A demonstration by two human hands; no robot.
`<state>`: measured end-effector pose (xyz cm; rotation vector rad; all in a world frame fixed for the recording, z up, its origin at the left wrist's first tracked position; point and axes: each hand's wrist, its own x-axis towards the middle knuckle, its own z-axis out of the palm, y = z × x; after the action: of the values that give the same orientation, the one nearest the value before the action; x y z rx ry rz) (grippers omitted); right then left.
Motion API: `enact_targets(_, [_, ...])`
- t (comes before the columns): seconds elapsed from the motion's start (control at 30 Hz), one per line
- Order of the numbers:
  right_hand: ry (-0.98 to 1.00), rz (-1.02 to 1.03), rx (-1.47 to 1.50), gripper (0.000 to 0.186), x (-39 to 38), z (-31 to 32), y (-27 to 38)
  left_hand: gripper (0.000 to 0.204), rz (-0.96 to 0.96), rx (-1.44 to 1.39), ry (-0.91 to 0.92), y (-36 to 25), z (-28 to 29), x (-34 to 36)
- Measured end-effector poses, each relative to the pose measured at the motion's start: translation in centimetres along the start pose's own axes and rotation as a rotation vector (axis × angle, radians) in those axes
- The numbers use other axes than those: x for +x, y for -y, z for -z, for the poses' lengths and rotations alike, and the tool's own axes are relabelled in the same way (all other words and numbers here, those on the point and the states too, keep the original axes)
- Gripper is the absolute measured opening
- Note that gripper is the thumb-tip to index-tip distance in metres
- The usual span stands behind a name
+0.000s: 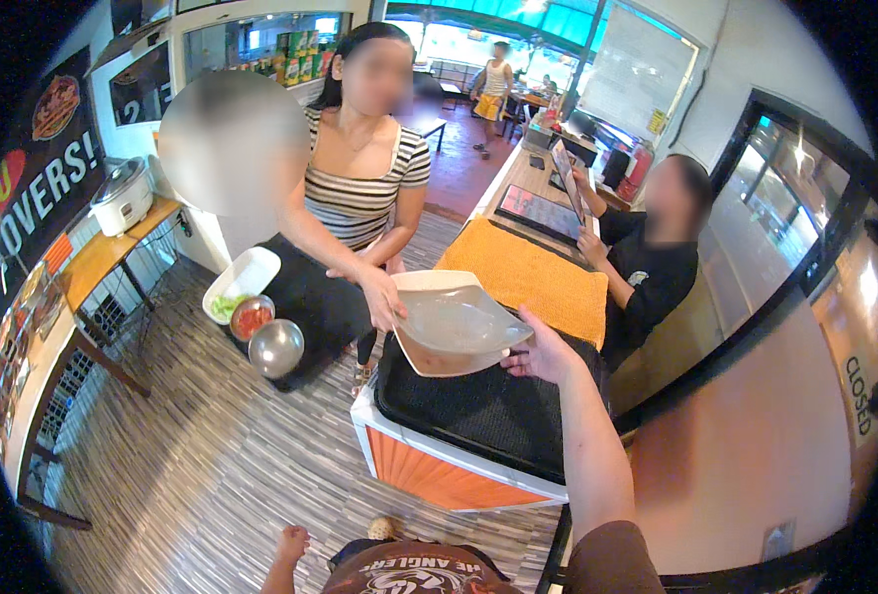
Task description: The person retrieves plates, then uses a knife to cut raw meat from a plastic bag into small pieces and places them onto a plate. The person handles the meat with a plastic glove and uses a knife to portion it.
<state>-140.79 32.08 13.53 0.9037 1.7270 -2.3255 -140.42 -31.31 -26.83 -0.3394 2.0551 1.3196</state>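
A large squarish bowl [456, 322], pale and glossy with a grey inside, is held tilted above the near end of the counter. My right hand [543, 348] grips its right corner, arm stretched forward. On the opposite side, the hand [384, 299] of a person in a striped top holds its left rim. Low in the view, my left hand [293, 544] hangs over the floor, its fingers loosely curled and nothing visible in them. Below the bowl lies a black textured mat [473, 416] on the counter.
An orange cloth [518, 277] covers the counter beyond. At left, a black table [325, 317] bears a white tray [246, 277] with greens, a bowl of chopped red food [253, 318] and a metal bowl [276, 348]. A person in black [657, 277] stands right, holding a flat panel.
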Motion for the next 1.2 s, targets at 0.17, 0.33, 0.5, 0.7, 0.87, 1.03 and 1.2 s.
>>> enact_targets(0.17, [0.008, 0.027, -0.068, 0.036, 0.0, 1.1, -1.2, 0.026, 0.057, 0.081, 0.151, 3.4, 0.0, 2.0])
enact_targets(0.33, [-0.115, 0.179, -0.098, 0.022, 1.1, 1.1, -3.0, 0.037, 0.002, 0.55, 0.439, 4.9, 0.3, 4.3])
enact_targets(0.5, [-0.172, 0.332, 0.002, 0.023, 3.1, 0.0, -5.0, 0.037, 0.026, 0.603, 0.474, -1.2, -0.8, 7.7])
enact_targets(0.7, [-0.479, 0.526, -0.396, 0.029, 2.9, -0.3, -5.3, 0.038, -0.076, 0.636, 0.504, -14.0, -5.6, 14.5])
enact_targets(0.87, [-0.593, 0.531, -0.366, 0.032, -3.3, 2.3, -6.8, 0.038, -0.18, 0.609, 0.545, -20.3, -12.3, 16.8])
enact_targets(1.03, [-0.852, 0.589, -0.292, 0.033, -17.2, 4.4, -11.9, 0.039, -0.224, 0.557, 0.692, -20.1, -18.7, 12.8])
enact_targets(1.2, [-1.266, 0.537, -0.211, 0.03, -35.3, 5.3, -22.4, 0.041, -0.284, 0.561, 1.118, -17.3, -30.9, -2.3])
